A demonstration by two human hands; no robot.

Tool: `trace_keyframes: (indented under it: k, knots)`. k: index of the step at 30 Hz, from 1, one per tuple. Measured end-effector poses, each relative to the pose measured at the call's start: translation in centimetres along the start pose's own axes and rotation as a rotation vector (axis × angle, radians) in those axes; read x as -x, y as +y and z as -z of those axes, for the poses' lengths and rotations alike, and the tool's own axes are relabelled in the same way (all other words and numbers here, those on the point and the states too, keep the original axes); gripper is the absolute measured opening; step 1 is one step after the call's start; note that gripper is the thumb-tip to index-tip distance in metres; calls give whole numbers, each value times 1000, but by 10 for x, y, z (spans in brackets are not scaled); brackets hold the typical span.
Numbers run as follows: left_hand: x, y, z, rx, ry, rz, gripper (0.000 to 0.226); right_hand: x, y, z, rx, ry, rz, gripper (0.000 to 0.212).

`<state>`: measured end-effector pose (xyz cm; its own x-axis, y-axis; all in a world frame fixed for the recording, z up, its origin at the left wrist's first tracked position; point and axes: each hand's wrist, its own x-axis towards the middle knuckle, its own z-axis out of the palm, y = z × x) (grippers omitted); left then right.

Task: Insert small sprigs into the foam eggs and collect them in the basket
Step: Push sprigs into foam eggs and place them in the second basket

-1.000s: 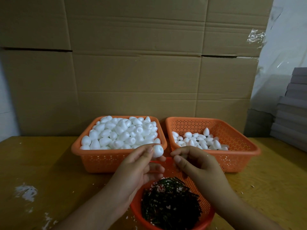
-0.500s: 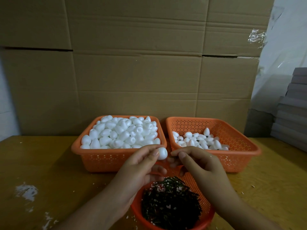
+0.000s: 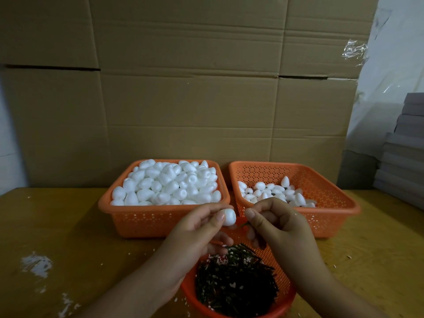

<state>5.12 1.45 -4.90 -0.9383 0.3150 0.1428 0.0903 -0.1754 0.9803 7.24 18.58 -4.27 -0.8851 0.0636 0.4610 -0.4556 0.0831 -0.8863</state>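
Foam egg (image 3: 228, 217), pinched by left hand (image 3: 199, 228), being brought closer to sprig (image 3: 244, 224) pinched in right hand (image 3: 273, 223), just right of egg.

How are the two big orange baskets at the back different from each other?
The left basket is heaped to the rim with foam eggs; the right basket holds only a shallow layer, so its holed back wall shows. Eggs in the left basket look plain white; some in the right basket show dark spots. Both baskets are orange, perforated and rectangular, side by side on the table.
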Motion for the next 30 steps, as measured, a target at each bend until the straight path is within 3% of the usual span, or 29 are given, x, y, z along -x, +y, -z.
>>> trace_keyframes:
  k: [6,26,30]
  knots:
    - [1,2,0,10,-4,0,33,0,0,0,3,42,57,23]
    - [1,2,1,-10,-59,-8,24,2,1,-3,133,-54,131,11]
    - [1,1,1,42,-15,-2,26,1,3,-1,107,-53,113,23]
